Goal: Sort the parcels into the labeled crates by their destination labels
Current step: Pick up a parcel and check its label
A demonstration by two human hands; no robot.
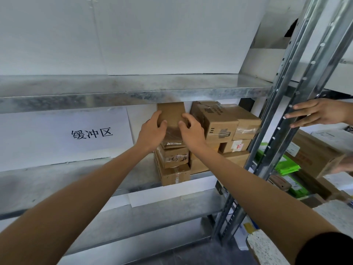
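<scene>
Right of the sign point(91, 133), my left hand point(152, 131) curls round one edge of the flat brown parcel point(172, 115), which stands on end atop the stack of boxes point(174, 157) on the shelf point(57, 180). My right hand point(191, 131) grips the other edge, I judge to steady it in the tight gap. Its top hides behind the upper shelf's lip point(114, 100) and its label is unreadable; far right, another person's hand point(315, 112) rests on the rack post point(305, 69).

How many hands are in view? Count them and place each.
3. The left hand and right hand grip the parcel on the shelf; another person's hand rests on the rack upright. A blur at the right edge may be a fourth.
</scene>
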